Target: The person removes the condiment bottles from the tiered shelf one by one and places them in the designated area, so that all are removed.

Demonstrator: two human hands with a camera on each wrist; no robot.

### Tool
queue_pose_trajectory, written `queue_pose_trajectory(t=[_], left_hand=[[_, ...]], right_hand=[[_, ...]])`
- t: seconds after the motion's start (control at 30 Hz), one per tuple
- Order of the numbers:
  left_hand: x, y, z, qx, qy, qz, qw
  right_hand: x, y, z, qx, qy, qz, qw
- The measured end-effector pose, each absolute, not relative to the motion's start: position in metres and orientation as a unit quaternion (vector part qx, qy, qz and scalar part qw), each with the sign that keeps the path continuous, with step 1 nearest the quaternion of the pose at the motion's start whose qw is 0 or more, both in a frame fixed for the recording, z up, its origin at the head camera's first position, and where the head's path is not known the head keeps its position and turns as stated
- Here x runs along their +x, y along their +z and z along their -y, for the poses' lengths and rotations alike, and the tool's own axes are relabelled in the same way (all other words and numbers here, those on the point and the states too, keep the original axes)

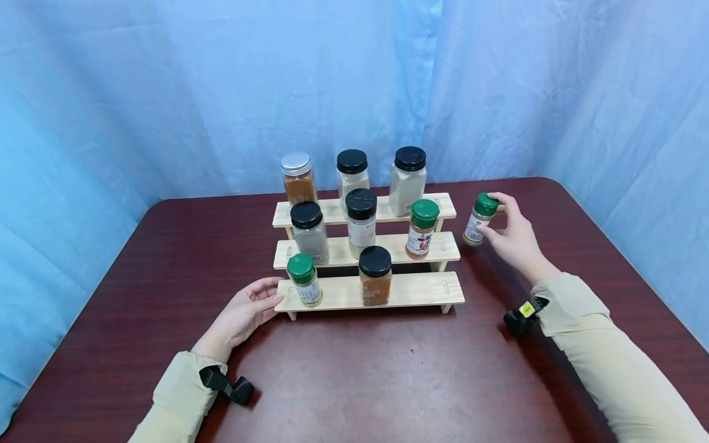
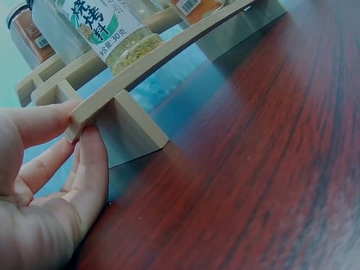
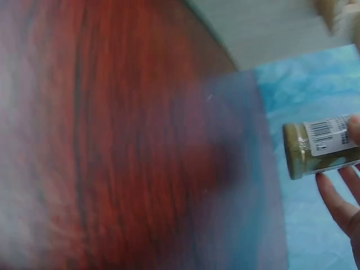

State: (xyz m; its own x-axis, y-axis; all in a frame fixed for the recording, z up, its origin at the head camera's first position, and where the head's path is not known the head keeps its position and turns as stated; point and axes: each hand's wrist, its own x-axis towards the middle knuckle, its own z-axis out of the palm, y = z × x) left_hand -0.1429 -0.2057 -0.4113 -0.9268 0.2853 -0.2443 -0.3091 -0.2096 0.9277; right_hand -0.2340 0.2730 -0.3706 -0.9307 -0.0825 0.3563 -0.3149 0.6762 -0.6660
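My right hand (image 1: 516, 237) grips a green-lidded spice jar (image 1: 476, 229) off the right side of the wooden rack. In the right wrist view, that jar (image 3: 323, 140) shows a barcode label and yellowish contents, held between thumb and fingers. My left hand (image 1: 252, 312) pinches the left end of the bottom step of the three-step rack (image 1: 412, 289). The left wrist view has the thumb on top of the board's corner (image 2: 84, 112) and a finger beneath it. Just beside that hand, another green-lidded jar (image 1: 306, 283) stands on the bottom step.
A black-lidded jar of brown powder (image 1: 375, 286) shares the bottom step. On the middle step stand two black-lidded jars and a green-lidded jar (image 1: 421, 237). The top step carries a silver-lidded jar (image 1: 299, 184) and two black-lidded ones. A blue curtain (image 1: 354, 80) hangs behind the dark table (image 1: 354, 381).
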Motion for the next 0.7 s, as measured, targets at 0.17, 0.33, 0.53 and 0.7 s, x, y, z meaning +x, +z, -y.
queue_pose_trajectory(t=[0.17, 0.33, 0.53, 0.7], left_hand=[[-0.143, -0.412, 0.204, -0.006, 0.775, -0.603, 0.189], [-0.143, -0.41, 0.203, -0.007, 0.773, -0.606, 0.187], [-0.143, -0.41, 0.203, -0.006, 0.774, -0.605, 0.184], [-0.143, -0.411, 0.205, -0.012, 0.776, -0.603, 0.187]], right_hand=[[-0.247, -0.377, -0.273, 0.107, 0.376, 0.908, 0.153], [-0.254, -0.382, -0.274, 0.108, 0.377, 0.907, 0.155], [-0.259, -0.385, -0.273, 0.113, 0.359, 0.914, 0.152], [-0.26, -0.386, -0.272, 0.111, 0.351, 0.917, 0.151]])
